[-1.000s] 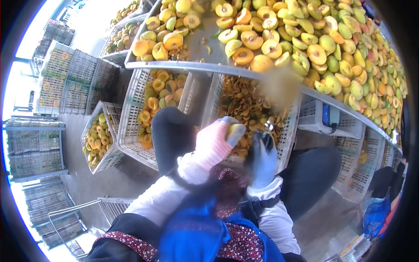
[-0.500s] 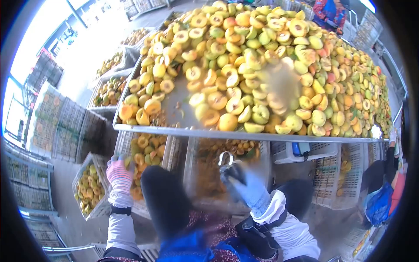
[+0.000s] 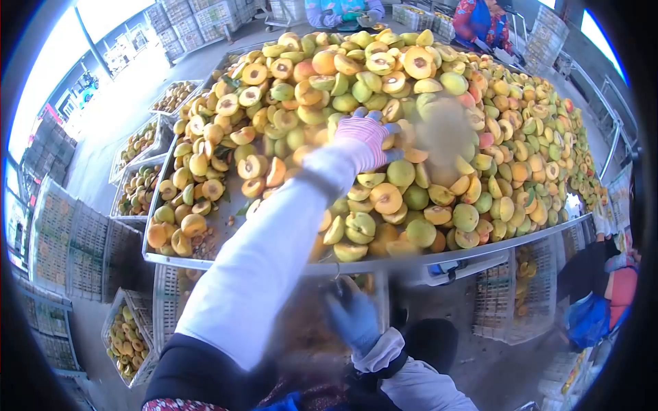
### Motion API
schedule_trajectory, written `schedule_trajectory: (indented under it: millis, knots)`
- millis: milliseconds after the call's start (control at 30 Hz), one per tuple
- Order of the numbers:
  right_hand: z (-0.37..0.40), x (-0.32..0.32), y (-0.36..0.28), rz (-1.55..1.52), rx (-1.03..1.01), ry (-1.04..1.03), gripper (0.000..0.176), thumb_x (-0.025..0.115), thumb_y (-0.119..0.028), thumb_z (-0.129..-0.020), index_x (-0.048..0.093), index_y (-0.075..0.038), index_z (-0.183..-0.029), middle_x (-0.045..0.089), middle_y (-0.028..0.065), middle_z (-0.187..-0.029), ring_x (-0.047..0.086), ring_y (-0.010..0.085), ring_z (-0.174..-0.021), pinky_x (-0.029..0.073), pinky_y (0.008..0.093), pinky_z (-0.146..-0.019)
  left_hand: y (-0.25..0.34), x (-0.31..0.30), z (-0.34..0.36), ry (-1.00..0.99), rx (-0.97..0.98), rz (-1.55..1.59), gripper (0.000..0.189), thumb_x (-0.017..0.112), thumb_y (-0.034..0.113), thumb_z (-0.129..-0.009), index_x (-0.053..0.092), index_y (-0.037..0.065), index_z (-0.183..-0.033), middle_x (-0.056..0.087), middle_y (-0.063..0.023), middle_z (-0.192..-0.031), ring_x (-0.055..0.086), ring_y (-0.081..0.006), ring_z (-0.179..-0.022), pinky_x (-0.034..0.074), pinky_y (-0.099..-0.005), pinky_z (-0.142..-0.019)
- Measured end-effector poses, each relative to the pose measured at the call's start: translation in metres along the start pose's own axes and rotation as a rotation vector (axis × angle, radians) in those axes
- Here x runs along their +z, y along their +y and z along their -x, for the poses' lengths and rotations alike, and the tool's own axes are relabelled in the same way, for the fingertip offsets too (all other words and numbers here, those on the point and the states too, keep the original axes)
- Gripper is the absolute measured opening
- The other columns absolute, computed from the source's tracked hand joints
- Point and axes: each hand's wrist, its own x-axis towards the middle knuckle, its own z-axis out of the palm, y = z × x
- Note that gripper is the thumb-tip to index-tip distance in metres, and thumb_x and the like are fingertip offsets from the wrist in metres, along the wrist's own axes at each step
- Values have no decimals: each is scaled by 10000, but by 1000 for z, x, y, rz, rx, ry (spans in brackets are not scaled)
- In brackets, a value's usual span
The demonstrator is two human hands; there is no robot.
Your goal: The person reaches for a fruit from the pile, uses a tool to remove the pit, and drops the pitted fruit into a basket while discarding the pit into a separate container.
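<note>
My left hand (image 3: 363,139), in a pink striped glove with blue-grey fingertips, reaches out over the heap of halved yellow peaches (image 3: 384,198). Its fingers are spread and rest on the fruit; whether any peach is gripped beneath the palm is hidden. Low in front of the table edge, my right hand (image 3: 353,316) in a blue glove is closed around a small hand tool (image 3: 336,268) with a curved metal end. Dark finger coverings and blur hide most of that tool. Many peach halves show brown pits or hollows on their cut faces.
A metal-rimmed table (image 3: 199,263) bears the heap. Under it stand plastic crates (image 3: 514,294), and another crate of peaches (image 3: 128,342) is at left. Stacked crates (image 3: 75,240) stand further left. Co-workers (image 3: 480,24) are across the table and at right.
My left hand has moved from the crate at lower left up onto the peach heap. My right hand has shifted slightly left and down with the tool. The view has tilted upward.
</note>
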Motion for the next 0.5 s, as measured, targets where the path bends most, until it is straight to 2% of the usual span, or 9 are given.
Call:
schedule_trajectory:
  millis: [33, 67, 133, 167, 233, 367, 433, 500]
  knots:
    - [-3, -3, 1, -133, 129, -29, 218, 606, -224, -900, 539, -46, -1005, 571, 38, -658, 540, 121, -506, 432, 263, -465, -2, 14, -12, -39, -12, 7, 528, 609, 507, -795, 548, 246, -1250, 491, -98, -1281, 456, -345, -1185, 458, -444, -922]
    - [-4, -4, 3, -185, 82, -10, 197, 589, -204, -918, 538, -48, -1028, 528, -13, -634, 455, 41, -471, 378, 210, -410, -4, 27, -23, -75, -26, 14, 555, 608, 527, -792, 530, 264, -1275, 451, -106, -1327, 433, -360, -1214, 451, -454, -940]
    - [-8, -8, 10, -250, 104, -2, 217, 593, -201, -914, 534, -42, -1051, 536, -8, -643, 468, 53, -473, 389, 216, -416, -6, 30, -29, -189, -50, 7, 587, 614, 539, -785, 501, 304, -1311, 394, -102, -1378, 415, -364, -1228, 443, -449, -970]
    - [-9, -8, 13, -283, 116, -5, 228, 595, -200, -912, 533, -39, -1062, 540, -6, -647, 474, 59, -474, 394, 219, -419, -15, 42, -29, -163, -9, 0, 549, 611, 511, -796, 516, 301, -1294, 424, -101, -1334, 441, -349, -1198, 460, -431, -947]
    - [-11, -10, 13, -305, 81, -24, 258, 594, -199, -913, 528, -37, -1102, 540, -7, -654, 473, 58, -470, 391, 213, -416, -16, 28, -12, -204, 50, -15, 512, 627, 439, -789, 534, 253, -1257, 468, -124, -1286, 497, -366, -1112, 477, -439, -907]
    - [-5, -18, 22, -330, 76, -48, 309, 600, -200, -908, 530, -27, -1155, 594, 28, -719, 538, 93, -531, 441, 243, -475, -28, 18, 18, -242, -7, -5, 464, 636, 434, -786, 578, 252, -1208, 462, -116, -1292, 518, -344, -1089, 478, -426, -900]
    - [-1, -20, 35, -123, 5, 17, 312, 605, -209, -901, 543, -21, -1143, 625, 65, -773, 582, 145, -607, 474, 287, -560, -31, 11, 41, -319, -59, -43, 439, 643, 448, -780, 604, 262, -1176, 449, -110, -1311, 512, -336, -1104, 475, -420, -909]
    - [2, -22, 47, 20, -58, 78, 308, 606, -223, -897, 555, -16, -1119, 647, 99, -827, 613, 198, -685, 488, 326, -639, -37, 6, 70, -305, -57, -70, 444, 650, 471, -771, 617, 265, -1162, 435, -104, -1331, 504, -330, -1119, 470, -411, -920]
